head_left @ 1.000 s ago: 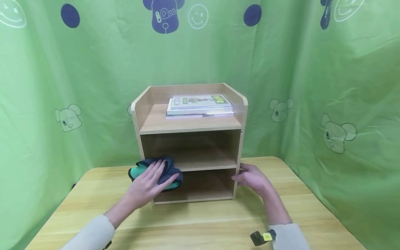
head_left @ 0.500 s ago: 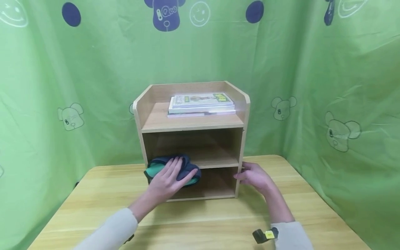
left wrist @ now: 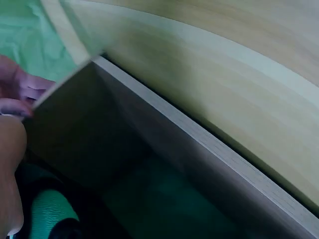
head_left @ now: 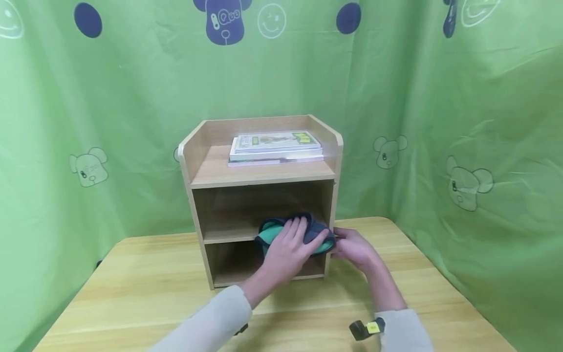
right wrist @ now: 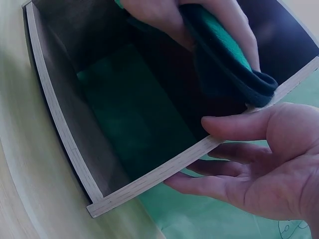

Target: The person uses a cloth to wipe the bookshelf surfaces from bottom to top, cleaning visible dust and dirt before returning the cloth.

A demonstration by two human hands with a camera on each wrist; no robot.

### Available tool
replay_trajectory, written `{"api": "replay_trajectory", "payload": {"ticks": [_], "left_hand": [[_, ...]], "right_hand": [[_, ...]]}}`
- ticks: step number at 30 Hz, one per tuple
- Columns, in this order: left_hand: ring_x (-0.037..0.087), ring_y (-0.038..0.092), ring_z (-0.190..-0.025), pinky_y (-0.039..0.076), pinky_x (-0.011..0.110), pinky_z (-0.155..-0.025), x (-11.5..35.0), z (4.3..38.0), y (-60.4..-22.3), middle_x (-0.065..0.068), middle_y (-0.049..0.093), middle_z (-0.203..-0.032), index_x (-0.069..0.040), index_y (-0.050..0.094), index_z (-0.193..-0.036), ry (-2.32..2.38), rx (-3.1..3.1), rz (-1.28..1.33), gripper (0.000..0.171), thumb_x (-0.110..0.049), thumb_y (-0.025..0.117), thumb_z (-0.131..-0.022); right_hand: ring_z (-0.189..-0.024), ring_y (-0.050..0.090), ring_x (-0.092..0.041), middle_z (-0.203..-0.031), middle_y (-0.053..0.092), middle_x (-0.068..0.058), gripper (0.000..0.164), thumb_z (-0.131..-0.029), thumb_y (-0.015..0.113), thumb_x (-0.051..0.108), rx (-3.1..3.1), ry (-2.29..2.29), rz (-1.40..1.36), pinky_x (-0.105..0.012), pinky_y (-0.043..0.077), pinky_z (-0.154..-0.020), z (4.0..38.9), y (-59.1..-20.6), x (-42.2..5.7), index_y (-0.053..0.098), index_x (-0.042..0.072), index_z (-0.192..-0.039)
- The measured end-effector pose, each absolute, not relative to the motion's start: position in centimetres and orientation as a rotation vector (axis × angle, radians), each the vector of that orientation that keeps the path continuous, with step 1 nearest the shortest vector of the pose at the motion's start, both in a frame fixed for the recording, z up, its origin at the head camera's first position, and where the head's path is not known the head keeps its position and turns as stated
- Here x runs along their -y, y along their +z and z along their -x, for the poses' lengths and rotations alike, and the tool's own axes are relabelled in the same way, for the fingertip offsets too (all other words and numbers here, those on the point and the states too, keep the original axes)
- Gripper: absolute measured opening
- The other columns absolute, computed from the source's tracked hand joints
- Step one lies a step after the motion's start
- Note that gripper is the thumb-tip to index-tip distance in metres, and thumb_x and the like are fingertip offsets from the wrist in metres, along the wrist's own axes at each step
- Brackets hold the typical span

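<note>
A small wooden shelf unit [head_left: 259,180] stands on the table. My left hand [head_left: 288,252] holds a folded navy and green cloth [head_left: 317,233] against the front edge of the middle board, at its right end. In the right wrist view the cloth [right wrist: 229,64] hangs between the thumb and fingers of the left hand [right wrist: 164,17]. My right hand [head_left: 354,249] grips the unit's right side panel, with the thumb inside and the fingers along the outer face, as the right wrist view shows of the right hand [right wrist: 264,159].
Several stacked books [head_left: 276,148] lie on the top board of the unit. The wooden table [head_left: 145,288] extends around it. A green patterned curtain [head_left: 145,98] hangs behind and on both sides.
My left hand has slid the cloth rightward along the middle board's front edge, from the left end to the right end. The right hand keeps its place on the side panel.
</note>
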State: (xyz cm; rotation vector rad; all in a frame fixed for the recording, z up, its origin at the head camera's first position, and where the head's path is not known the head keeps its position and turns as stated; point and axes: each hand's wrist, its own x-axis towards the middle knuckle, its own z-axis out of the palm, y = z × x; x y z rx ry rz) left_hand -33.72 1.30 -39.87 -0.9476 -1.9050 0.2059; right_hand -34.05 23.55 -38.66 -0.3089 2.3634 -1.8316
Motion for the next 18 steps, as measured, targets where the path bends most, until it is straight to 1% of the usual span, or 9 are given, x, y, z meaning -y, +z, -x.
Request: {"api": "replay_trajectory", "payload": {"ticks": [2,4,7,9,13,15,18], "left_hand": [[0.036,0.062,-0.121,0.047,0.044,-0.111,-1.5,33.5,-39.6,0.023,0.060,-0.133,-0.031,0.053,-0.147,0.202,1.944,0.949,0.056,-0.030,0.069,-0.094],[0.036,0.061,-0.123,0.047,0.043,-0.111,-1.1,33.3,-39.4,0.022,0.058,-0.135,-0.032,0.051,-0.148,0.233,1.979,0.955,0.058,-0.032,0.070,-0.094],[0.035,0.059,-0.125,0.047,0.043,-0.111,0.3,33.1,-39.2,0.022,0.057,-0.137,-0.033,0.048,-0.150,0.271,2.016,0.974,0.063,-0.033,0.072,-0.092],[0.035,0.059,-0.127,0.047,0.044,-0.111,1.8,32.9,-39.1,0.022,0.057,-0.138,-0.034,0.046,-0.152,0.278,2.040,0.982,0.067,-0.032,0.074,-0.091],[0.038,0.060,-0.127,0.047,0.046,-0.111,5.4,32.7,-39.1,0.025,0.058,-0.138,-0.031,0.045,-0.153,0.249,2.046,0.996,0.073,-0.024,0.077,-0.087],[0.039,0.061,-0.124,0.049,0.047,-0.109,7.4,32.6,-39.2,0.026,0.060,-0.136,-0.029,0.046,-0.153,0.240,2.014,1.005,0.074,-0.020,0.077,-0.086],[0.041,0.064,-0.119,0.052,0.048,-0.105,10.5,32.7,-39.2,0.028,0.062,-0.130,-0.026,0.049,-0.151,0.242,1.943,1.019,0.076,-0.015,0.078,-0.082]], "right_hand": [[-0.112,0.066,-0.030,-0.142,0.049,-0.038,0.073,-0.082,0.054,-0.008,-2.351,-1.844,0.315,-0.050,0.053,-0.102,34.2,-38.7,-23.5,0.030,-0.016,-0.150],[-0.110,0.067,-0.029,-0.141,0.051,-0.038,0.073,-0.082,0.055,-0.008,-2.346,-1.846,0.316,-0.050,0.052,-0.103,34.2,-38.7,-23.4,0.030,-0.016,-0.150],[-0.113,0.067,-0.033,-0.139,0.052,-0.037,0.074,-0.083,0.060,-0.006,-2.355,-1.836,0.310,-0.051,0.051,-0.104,34.1,-38.6,-23.2,0.031,-0.016,-0.150],[-0.117,0.065,-0.038,-0.139,0.052,-0.037,0.074,-0.085,0.064,-0.002,-2.369,-1.814,0.309,-0.052,0.051,-0.104,34.1,-38.6,-23.1,0.032,-0.016,-0.150],[-0.123,0.060,-0.044,-0.141,0.050,-0.038,0.074,-0.088,0.068,0.003,-2.392,-1.782,0.316,-0.052,0.050,-0.105,33.9,-38.5,-22.9,0.032,-0.016,-0.149],[-0.124,0.060,-0.044,-0.143,0.049,-0.038,0.074,-0.089,0.068,0.004,-2.400,-1.774,0.321,-0.052,0.051,-0.105,33.8,-38.5,-23.0,0.031,-0.016,-0.150],[-0.123,0.061,-0.044,-0.143,0.048,-0.038,0.075,-0.089,0.068,0.004,-2.411,-1.773,0.314,-0.051,0.051,-0.104,33.7,-38.5,-23.1,0.030,-0.017,-0.150]]}}
